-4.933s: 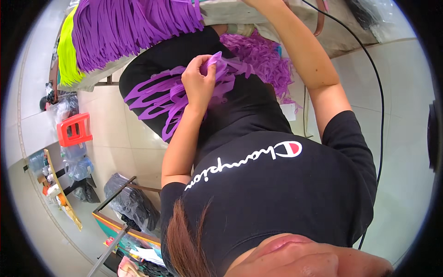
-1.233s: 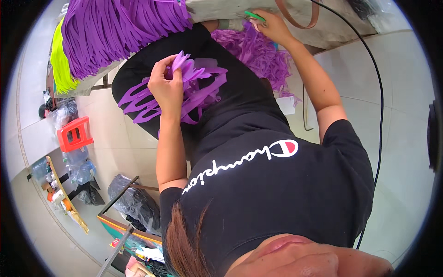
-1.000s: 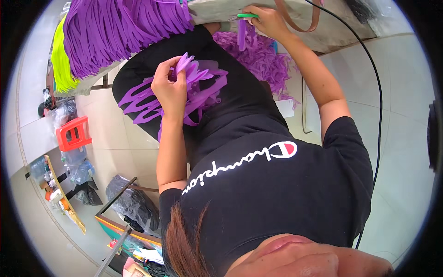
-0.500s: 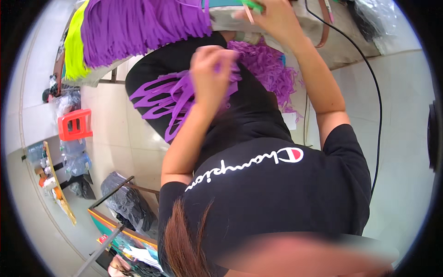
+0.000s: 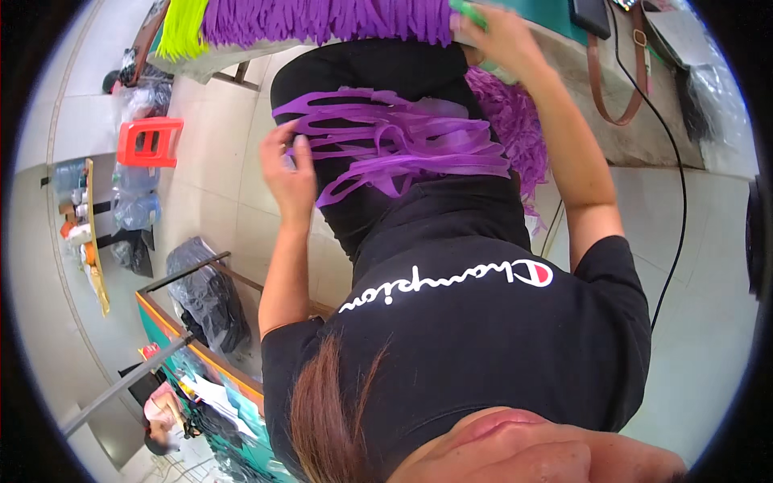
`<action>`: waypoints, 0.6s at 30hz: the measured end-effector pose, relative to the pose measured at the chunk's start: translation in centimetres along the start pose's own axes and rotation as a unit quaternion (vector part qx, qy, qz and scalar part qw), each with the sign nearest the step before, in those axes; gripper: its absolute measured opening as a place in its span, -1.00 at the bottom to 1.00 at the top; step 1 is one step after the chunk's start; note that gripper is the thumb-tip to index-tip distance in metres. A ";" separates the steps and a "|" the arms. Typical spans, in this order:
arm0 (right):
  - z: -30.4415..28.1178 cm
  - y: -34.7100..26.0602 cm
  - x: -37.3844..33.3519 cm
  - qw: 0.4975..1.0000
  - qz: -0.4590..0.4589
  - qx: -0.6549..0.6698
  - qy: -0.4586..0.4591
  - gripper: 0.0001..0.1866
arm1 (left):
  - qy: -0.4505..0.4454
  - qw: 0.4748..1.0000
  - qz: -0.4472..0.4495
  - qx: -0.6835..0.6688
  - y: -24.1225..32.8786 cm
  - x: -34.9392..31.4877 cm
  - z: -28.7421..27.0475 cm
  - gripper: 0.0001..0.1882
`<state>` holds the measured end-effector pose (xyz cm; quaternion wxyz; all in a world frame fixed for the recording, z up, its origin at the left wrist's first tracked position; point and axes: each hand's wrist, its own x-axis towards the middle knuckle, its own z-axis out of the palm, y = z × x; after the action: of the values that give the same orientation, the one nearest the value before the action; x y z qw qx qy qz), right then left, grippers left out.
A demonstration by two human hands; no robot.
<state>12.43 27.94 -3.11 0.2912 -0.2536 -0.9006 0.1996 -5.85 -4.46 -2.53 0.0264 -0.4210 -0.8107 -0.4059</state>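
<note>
Left grip (image 5: 290, 173) is hovering half-open, empty-looking, beside limp-seeming purple strips (image 5: 427, 137), pinchable at lap (image 5: 346, 68) edge; right grip (image 5: 499, 40) is clasping something green (image 5: 467, 11).

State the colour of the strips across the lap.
The strips are purple, clearest in head view.

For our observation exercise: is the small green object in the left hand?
No: the right hand holds the green object, beside the purple fringe.
</note>
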 end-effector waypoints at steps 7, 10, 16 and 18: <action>5.1 2.6 -12.4 0.941 0.157 0.159 -0.254 -0.58 | 0.003 0.949 -0.277 -0.152 -9.4 -3.7 0.6 -0.30; 3.7 3.7 -12.9 0.905 0.236 0.254 -0.247 -0.62 | -0.006 0.976 -0.218 -0.016 -7.8 -4.7 2.3 -0.29; -4.2 -2.0 -9.3 0.951 0.121 0.228 -0.171 -0.75 | -0.030 0.975 0.218 0.008 2.3 2.8 0.8 -0.40; -5.5 -3.6 -8.4 0.964 0.028 0.228 -0.131 -0.84 | -0.131 0.928 0.348 0.006 6.0 6.4 2.9 -0.41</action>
<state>20.57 21.45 -0.69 0.2153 -0.1775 -0.8538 0.4395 -4.90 3.69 1.79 0.0616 -0.7259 -0.6121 -0.3077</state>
